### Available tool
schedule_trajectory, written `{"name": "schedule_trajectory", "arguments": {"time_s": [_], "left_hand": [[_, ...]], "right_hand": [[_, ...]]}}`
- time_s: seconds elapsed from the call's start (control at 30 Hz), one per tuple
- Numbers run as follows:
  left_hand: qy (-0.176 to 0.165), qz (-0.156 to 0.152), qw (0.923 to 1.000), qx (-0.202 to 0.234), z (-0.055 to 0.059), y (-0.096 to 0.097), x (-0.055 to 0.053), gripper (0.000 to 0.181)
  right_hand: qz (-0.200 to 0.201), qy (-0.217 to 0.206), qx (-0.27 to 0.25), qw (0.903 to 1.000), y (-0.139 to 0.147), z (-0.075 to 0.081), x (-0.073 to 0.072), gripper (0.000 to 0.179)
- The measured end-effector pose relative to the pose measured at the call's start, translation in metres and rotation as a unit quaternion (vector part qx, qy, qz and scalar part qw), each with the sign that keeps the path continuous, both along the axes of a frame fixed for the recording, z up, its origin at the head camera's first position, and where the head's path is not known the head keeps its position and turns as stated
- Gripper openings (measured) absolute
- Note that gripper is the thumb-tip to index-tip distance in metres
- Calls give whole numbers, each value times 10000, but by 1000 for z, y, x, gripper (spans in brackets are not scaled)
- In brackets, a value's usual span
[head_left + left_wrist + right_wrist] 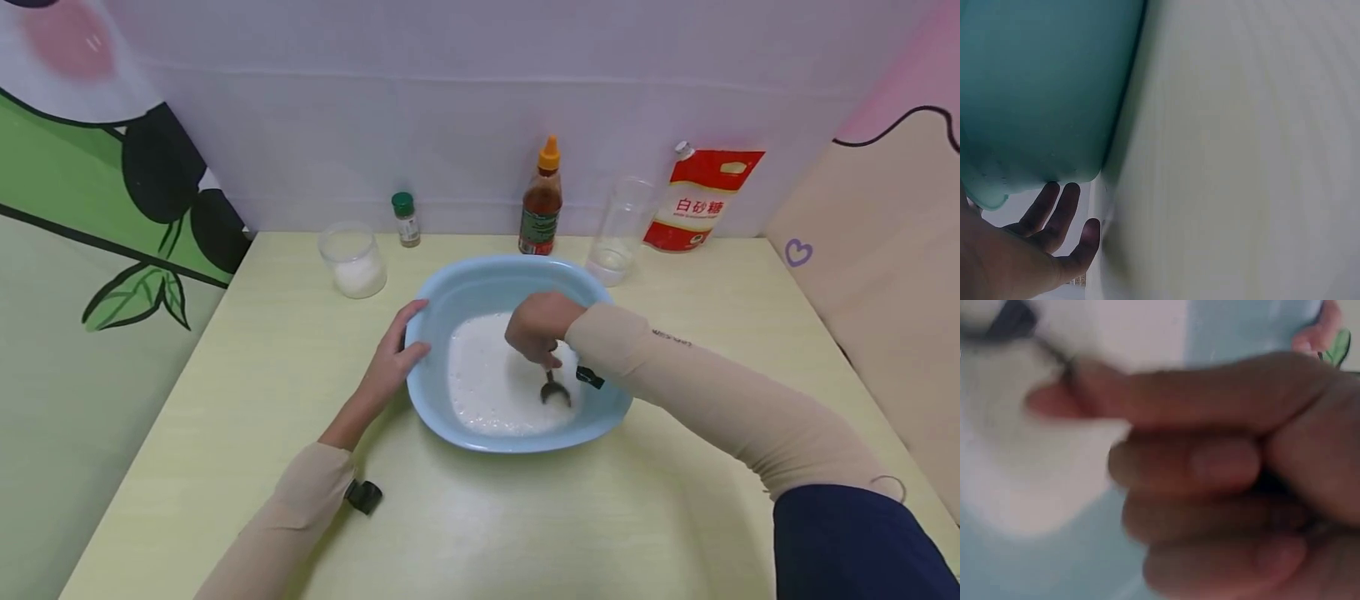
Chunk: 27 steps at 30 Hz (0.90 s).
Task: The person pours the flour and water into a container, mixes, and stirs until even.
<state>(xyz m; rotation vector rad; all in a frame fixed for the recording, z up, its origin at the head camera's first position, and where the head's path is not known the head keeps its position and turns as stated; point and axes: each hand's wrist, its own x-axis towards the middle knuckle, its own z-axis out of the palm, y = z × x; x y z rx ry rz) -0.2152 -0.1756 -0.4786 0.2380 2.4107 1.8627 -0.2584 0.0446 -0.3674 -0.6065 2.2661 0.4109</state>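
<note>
Head view shows a dark utensil (556, 390), pinched by the right grip (542, 327), inside the blue basin (510, 273) near the far edge of the desk (525, 525). The left grip (386, 364) clasps the rim facing the left edge; a red pouch (695, 200) stands near the far right corner

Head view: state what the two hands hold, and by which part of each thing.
The right hand pinches the spoon by its handle; the left hand holds the blue basin by its rim at the left side.
</note>
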Motion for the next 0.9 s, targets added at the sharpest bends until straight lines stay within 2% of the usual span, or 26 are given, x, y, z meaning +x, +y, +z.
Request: {"name": "schedule_trajectory", "arguments": {"time_s": [0.03,0.07,0.13,0.2,0.27,0.37,0.5,0.6,0.73,0.8,0.83,0.9], "left_hand": [[1,4,10000,8,0,0,0,65],[-6,1,10000,6,-1,0,0,65],[-2,0,10000,-12,-1,0,0,65],[9,-20,10000,-7,-1,0,0,66],[17,-28,10000,15,-1,-1,0,66],[57,-18,10000,59,-2,-1,0,65],[99,-30,9999,92,-3,0,-1,66],[104,-45,9999,78,-4,0,-1,66],[105,-43,9999,80,-4,0,-1,66],[92,-48,9999,93,-3,0,-1,66],[87,-62,9999,125,-3,0,-1,66],[79,-83,9998,144,-1,0,0,66]], "right_hand": [[313,-308,99,9990,-3,-2,-3,16],[440,-627,141,9970,-6,-3,-5,13],[305,-1145,-85,9929,-10,-6,-10,13],[192,-1325,-424,9901,-12,-8,-12,14],[113,-1260,-795,9888,-13,-9,-14,15],[-16,-823,-1458,9859,-14,-12,-15,17],[51,209,-1941,9808,-15,-17,-17,21],[-67,1013,-1897,9766,-12,-17,-18,19],[-211,1916,-1834,9639,0,-12,-15,14],[-66,2286,-1631,9597,8,-7,-11,18],[177,2446,-1413,9591,12,-4,-9,19],[431,2562,-970,9608,18,1,-4,23]]}}
